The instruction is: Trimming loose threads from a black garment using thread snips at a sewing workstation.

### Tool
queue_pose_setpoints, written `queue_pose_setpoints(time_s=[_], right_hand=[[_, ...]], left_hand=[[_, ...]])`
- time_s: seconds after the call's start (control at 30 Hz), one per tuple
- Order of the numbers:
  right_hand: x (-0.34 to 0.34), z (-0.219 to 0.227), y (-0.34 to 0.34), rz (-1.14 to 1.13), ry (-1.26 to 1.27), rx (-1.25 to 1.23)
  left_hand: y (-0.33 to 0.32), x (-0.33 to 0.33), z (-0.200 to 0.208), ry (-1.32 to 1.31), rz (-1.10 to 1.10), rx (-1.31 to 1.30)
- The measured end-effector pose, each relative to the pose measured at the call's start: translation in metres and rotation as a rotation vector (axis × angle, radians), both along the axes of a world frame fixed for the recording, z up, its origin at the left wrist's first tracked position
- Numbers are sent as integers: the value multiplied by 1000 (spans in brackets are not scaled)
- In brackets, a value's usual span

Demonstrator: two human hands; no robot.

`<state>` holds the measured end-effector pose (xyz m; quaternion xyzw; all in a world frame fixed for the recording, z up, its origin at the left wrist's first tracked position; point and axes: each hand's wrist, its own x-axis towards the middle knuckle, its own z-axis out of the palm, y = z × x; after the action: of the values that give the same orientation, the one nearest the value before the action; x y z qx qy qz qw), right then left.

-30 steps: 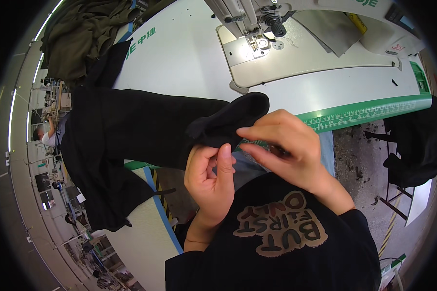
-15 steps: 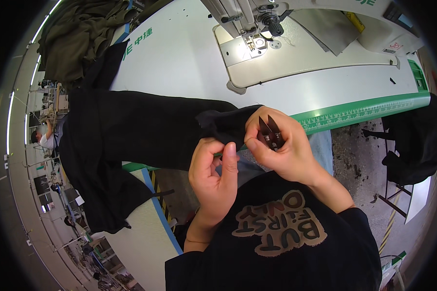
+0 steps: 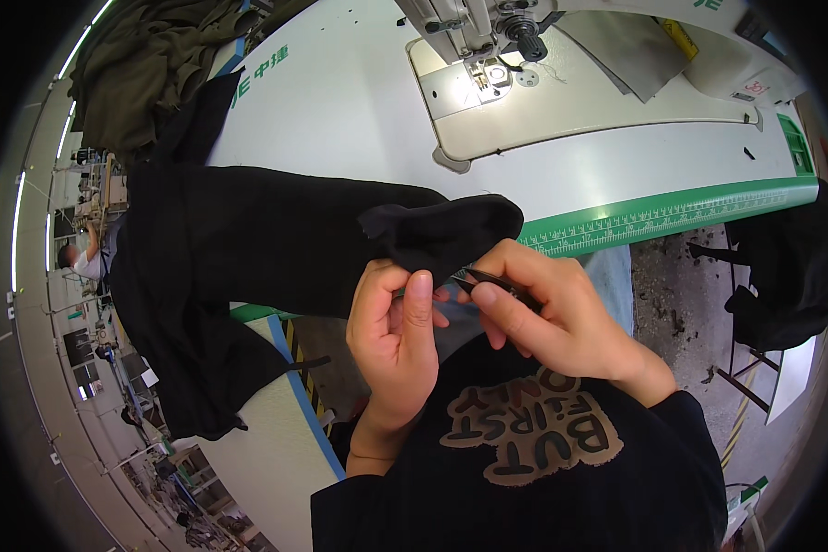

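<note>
A black garment lies across the left of the sewing table and hangs over its near edge. My left hand pinches a folded end of this cloth between thumb and fingers. Close on its right, my right hand is closed around small dark thread snips. Their pointed tips reach left to the cloth edge beside my left fingertips. Whether the blades touch the fabric, I cannot tell. Part of the snips is hidden inside my right hand.
Beyond my hands stands a sewing machine on a white table with a green ruler edge. Olive cloth is piled at the far left. More black fabric hangs on a rack at the right. A person sits far left.
My right hand has let go of the cloth and moved slightly down. The snips have turned from pointing up to pointing left at the cloth. My left hand keeps its pinch.
</note>
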<state>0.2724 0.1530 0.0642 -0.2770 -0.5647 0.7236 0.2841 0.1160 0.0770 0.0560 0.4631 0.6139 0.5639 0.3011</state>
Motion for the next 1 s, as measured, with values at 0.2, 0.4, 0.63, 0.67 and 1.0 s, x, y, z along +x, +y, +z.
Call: queue_pose_setpoints(time_s=[0.2,0.4,0.63,0.67,1.0], right_hand=[[-4,-7,-3,22,-35,98],[-3,-16,-3,-107,-52,226],[-8,-27,-5,-390,-159,582],[-6,-28,-4,-389,-184,592],[1,-38,-10,-441,-457,853]], left_hand=[[0,1,2,30,-21,12],[0,-1,3,83,-47,-21],[2,0,-8,-177,-96,-142],[2,0,-10,-327,-106,-190],[10,19,-21,-412,-98,-245]])
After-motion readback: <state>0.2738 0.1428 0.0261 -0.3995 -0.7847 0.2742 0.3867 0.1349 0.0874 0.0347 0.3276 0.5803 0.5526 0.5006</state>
